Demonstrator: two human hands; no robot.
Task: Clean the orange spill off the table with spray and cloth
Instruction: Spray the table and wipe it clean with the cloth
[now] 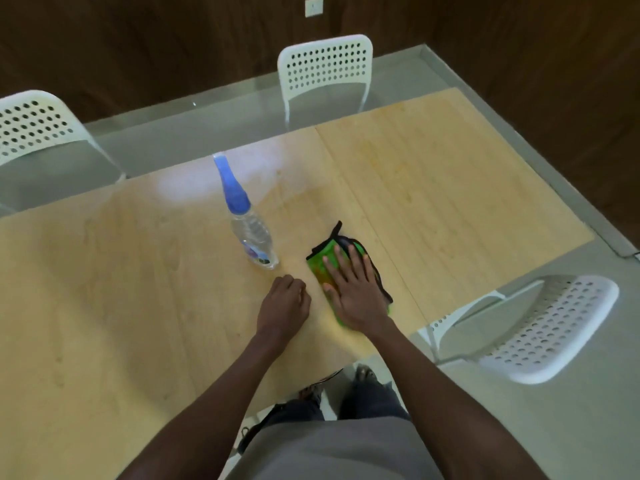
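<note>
The right hand lies flat on the green cloth, fingers straight and slightly spread, palm pressing the cloth onto the tabletop. The left hand rests just beside it on the bare wood, fingers curled in loosely and holding nothing.

The cloth is folded, edged in black, and shows an orange-yellow tinge near the thumb, which suggests it has taken up some of the spill. No orange patch is plainly visible on the wood around the cloth; whatever remains may be under it, and that cannot be told from here.

Just beyond the left hand, the spray bottle stands upright, apart from both hands, with a clear body and a blue nozzle top. Farther back a pale sheen on the wood looks like glare or dampness. White perforated chairs stand around the far and right sides.

The step in hand looks like wiping, with spraying apparently done. The next move probably calls for firm, even pressure while drawing the cloth across the patch, then lifting it to check the wood beneath. If staining remains, the left hand is nearest to the bottle.
</note>
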